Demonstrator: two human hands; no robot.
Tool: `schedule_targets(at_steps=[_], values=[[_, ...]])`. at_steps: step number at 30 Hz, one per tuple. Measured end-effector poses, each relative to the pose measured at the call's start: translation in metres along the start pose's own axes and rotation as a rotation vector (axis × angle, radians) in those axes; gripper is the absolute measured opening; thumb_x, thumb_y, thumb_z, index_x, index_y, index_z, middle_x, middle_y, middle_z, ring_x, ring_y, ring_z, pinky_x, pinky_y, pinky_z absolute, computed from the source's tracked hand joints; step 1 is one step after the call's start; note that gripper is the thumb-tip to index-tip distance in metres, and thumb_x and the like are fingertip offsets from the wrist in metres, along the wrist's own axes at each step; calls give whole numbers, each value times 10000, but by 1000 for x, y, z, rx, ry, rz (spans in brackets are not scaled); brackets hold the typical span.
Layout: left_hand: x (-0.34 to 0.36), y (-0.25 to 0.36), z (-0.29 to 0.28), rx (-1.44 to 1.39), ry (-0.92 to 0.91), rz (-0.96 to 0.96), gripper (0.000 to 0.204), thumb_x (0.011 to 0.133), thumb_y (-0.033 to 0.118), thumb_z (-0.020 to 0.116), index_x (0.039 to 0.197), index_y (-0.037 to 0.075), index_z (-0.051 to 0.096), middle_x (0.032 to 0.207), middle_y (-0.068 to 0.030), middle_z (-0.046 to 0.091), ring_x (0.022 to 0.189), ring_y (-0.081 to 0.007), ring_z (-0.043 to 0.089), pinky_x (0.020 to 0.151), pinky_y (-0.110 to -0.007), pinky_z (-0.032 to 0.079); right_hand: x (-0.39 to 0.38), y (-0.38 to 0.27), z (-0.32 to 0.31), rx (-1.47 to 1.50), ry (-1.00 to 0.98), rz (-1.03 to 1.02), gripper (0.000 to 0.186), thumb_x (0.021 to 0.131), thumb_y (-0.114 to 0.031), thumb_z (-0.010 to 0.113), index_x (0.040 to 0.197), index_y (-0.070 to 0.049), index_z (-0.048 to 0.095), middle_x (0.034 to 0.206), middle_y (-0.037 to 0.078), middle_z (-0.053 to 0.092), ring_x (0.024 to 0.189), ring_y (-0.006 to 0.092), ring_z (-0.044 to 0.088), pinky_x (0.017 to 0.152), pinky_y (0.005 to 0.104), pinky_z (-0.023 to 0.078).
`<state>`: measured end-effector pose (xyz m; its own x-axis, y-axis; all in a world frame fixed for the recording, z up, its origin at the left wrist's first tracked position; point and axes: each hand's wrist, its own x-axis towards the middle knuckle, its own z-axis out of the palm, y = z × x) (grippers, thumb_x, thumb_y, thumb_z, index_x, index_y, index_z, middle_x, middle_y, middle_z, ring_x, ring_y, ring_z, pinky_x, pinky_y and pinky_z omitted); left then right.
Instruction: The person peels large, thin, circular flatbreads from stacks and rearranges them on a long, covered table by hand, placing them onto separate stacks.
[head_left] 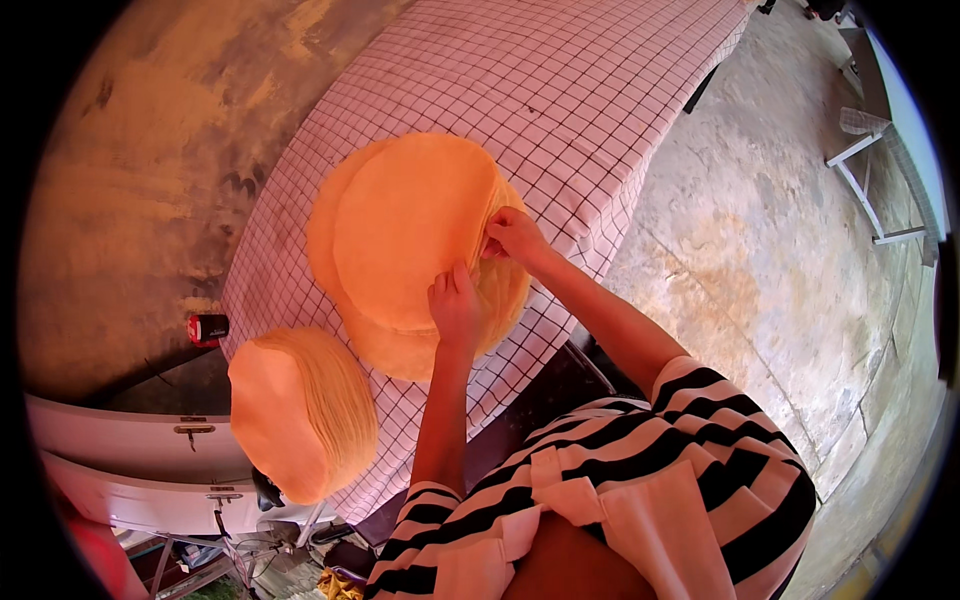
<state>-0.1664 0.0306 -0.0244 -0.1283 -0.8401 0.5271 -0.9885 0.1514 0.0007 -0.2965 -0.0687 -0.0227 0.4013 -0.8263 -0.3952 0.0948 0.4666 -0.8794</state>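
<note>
A pile of round yellow-orange sheets, thin and soft like felt or cloth, lies on the checked tablecloth in front of me. Its top discs are shifted sideways over the ones beneath. My right hand pinches at the right edge of the upper discs, fingertips closed together. Lower down on the same edge, my left hand has its fingers bent and closed against the sheet's rim. How many layers lie between the fingers is hidden. A second, taller stack of the same discs stands to the left, leaning at the table's near-left corner.
The long table wears a pink-white tablecloth with dark grid lines. A red and dark can is by the table's left edge. White panels with metal latches stand at the lower left. A white-legged table is far right on the concrete floor.
</note>
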Motion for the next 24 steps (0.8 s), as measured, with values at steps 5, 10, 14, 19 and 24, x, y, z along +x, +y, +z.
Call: schedule_targets(at_steps=[5, 10, 14, 19, 24], values=[[1, 0, -3, -2, -20, 5, 287, 746, 105, 585, 999, 2, 495, 743, -101, 588, 740, -285, 566, 590, -394, 420, -2, 1, 0, 123, -23, -17, 151, 860, -162, 505, 847, -12, 495, 772, 83, 610, 656, 155, 618, 563, 258, 490], [111, -80, -78, -45, -137, -178, 91, 842, 112, 507, 802, 56, 448, 623, -172, 532, 602, -357, 544, 503, -420, 414, 4, 13, -34, 190, 106, -29, 224, 883, -211, 522, 939, 6, 513, 905, 109, 601, 802, 178, 597, 696, 301, 507], [160, -81, -129, 336, 73, -32, 57, 776, 27, 513, 821, 50, 487, 654, -129, 555, 602, -313, 548, 496, -406, 420, 2, 8, -54, 360, 109, -5, 237, 869, -194, 545, 964, 21, 513, 899, 118, 597, 798, 192, 597, 710, 310, 508], [82, -61, -52, 283, -23, 109, 163, 709, -14, 521, 869, 15, 509, 709, -103, 556, 683, -280, 547, 565, -378, 428, 31, 28, -30, 276, 86, 39, 170, 835, -148, 558, 826, 22, 559, 712, 85, 587, 643, 166, 597, 552, 265, 497], [8, -25, 27, 110, -132, -7, 84, 738, 15, 502, 815, 45, 491, 682, -115, 526, 680, -296, 529, 553, -412, 433, 42, 23, -32, -382, 50, 14, 170, 731, -166, 586, 710, 2, 595, 631, 75, 588, 554, 155, 580, 471, 281, 455]])
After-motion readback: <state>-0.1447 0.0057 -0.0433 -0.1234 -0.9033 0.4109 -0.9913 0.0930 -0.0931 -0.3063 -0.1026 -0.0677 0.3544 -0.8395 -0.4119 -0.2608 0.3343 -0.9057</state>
